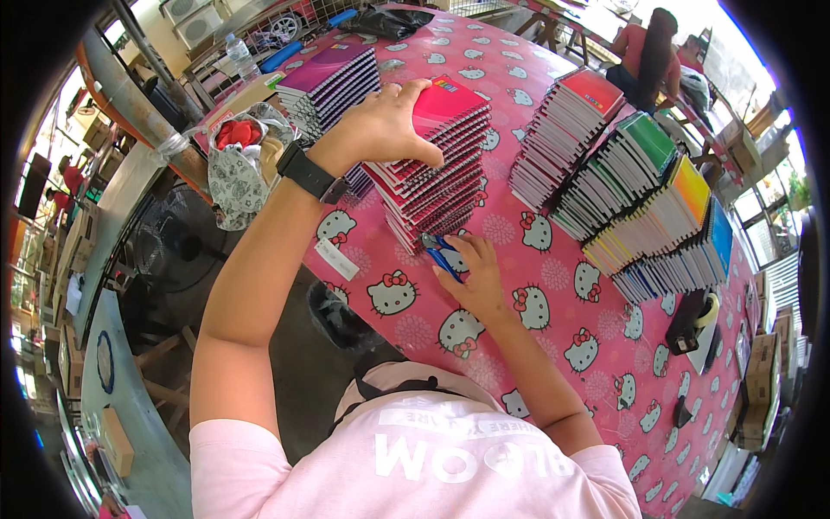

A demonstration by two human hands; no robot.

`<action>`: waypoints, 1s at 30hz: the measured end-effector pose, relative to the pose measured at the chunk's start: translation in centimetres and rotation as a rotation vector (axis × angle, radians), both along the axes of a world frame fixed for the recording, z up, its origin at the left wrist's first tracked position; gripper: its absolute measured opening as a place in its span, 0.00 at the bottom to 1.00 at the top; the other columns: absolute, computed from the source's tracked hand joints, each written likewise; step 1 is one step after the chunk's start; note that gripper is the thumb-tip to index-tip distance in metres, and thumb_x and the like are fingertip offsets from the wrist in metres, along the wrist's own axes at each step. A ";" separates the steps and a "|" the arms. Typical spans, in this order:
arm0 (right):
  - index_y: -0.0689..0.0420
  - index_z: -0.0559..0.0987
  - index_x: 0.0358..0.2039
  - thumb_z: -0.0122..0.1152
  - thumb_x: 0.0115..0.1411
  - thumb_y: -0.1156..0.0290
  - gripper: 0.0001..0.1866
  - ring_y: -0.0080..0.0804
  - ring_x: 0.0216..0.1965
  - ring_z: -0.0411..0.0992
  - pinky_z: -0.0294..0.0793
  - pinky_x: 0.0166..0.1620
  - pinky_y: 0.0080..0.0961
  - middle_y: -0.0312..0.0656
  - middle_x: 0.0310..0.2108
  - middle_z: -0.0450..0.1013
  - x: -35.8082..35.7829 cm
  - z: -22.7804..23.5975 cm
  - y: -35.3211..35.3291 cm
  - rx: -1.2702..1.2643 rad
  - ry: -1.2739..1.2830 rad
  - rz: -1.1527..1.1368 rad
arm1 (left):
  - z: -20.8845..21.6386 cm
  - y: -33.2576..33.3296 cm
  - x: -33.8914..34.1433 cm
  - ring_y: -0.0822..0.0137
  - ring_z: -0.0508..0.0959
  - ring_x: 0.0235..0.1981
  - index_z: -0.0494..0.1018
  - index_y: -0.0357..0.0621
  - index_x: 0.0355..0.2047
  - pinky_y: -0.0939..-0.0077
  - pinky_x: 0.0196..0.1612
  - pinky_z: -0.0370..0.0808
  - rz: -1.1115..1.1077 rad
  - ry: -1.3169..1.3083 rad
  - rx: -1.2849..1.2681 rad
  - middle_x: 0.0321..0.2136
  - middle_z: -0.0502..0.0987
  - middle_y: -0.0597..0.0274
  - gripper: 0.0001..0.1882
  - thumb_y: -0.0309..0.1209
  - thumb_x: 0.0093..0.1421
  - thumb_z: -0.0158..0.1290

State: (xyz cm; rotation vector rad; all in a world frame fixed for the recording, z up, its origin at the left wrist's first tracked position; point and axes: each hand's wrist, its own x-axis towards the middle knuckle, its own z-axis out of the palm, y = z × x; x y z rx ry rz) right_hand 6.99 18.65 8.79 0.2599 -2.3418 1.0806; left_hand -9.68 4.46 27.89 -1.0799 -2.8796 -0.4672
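Note:
A tall stack of pink-red spiral notebooks (pixel 441 186) stands at the table's near edge, its wire bindings facing me. My left hand (pixel 378 128) lies over the top of this stack, thumb and fingers spread wide. Low at the stack's near right side, my right hand (pixel 477 278) is closed around blue-handled pliers (pixel 441 251). The pliers' jaws are at the wire bindings of the lower notebooks; whether they grip a wire is too small to tell. Just behind and left of my left hand rises a stack of purple spiral notebooks (pixel 333 76).
To the right stand red (pixel 571 121), green (pixel 618 173), yellow (pixel 653 221) and blue notebook stacks (pixel 692 259). A tape dispenser (pixel 692 324) sits nearer me. At left are a patterned bag (pixel 238 177) and a water bottle (pixel 241 57). Another person (pixel 648 60) sits at the far right.

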 end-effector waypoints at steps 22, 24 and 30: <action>0.58 0.75 0.43 0.66 0.47 0.66 0.22 0.43 0.42 0.68 0.69 0.45 0.35 0.48 0.38 0.71 0.2 0.9 0.8 0.123 -0.033 -0.072 | 0.1 0.0 0.3 0.45 0.65 0.54 0.52 0.44 0.61 0.61 0.57 0.62 0.002 0.014 0.005 0.53 0.64 0.41 0.54 0.50 0.35 0.64; 0.59 0.75 0.43 0.65 0.48 0.65 0.22 0.41 0.41 0.69 0.70 0.44 0.36 0.47 0.39 0.72 -0.2 0.2 0.9 0.029 -0.032 -0.025 | 0.0 0.0 0.2 0.45 0.65 0.54 0.52 0.44 0.61 0.62 0.57 0.62 0.003 0.017 0.007 0.53 0.64 0.41 0.54 0.50 0.36 0.64; 0.62 0.74 0.42 0.64 0.51 0.67 0.20 0.34 0.39 0.72 0.72 0.41 0.30 0.44 0.39 0.73 -1.3 1.1 2.9 -1.195 -1.114 0.286 | 0.1 -0.2 0.4 0.45 0.65 0.54 0.53 0.45 0.61 0.61 0.56 0.63 0.016 0.020 0.016 0.52 0.64 0.42 0.54 0.50 0.35 0.64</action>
